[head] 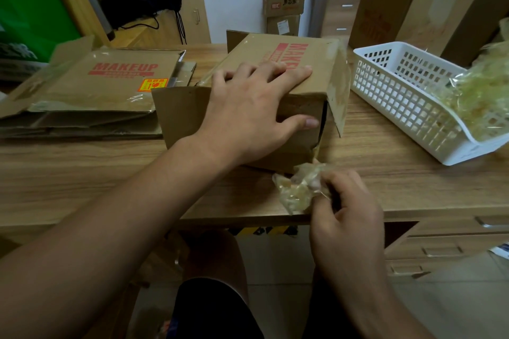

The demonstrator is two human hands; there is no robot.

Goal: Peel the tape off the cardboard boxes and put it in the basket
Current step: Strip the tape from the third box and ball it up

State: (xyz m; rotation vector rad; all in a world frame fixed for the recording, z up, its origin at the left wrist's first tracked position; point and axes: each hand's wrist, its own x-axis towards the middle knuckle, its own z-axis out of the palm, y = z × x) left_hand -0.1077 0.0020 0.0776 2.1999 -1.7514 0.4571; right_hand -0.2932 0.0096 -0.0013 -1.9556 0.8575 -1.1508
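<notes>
On the bench's [82, 173] left lie flattened cartons [104, 82]. The left hand [248, 107], grip apart and fingers spread, presses the MAKEUP box [322, 82]. Near the box's front corner, the right hand's [347, 212] grip pinches a crumpled tape wad [297, 187]. At far right, the white basket [399, 96] holds a tape pile [482, 91].

Left hand [248, 118] and right hand [347, 217]: bare, nails trimmed short. Both forearms [115, 212] bare up to the frame edge. Black shorts [214, 311] worn; one bare knee [212, 253] shows just past their hem.
</notes>
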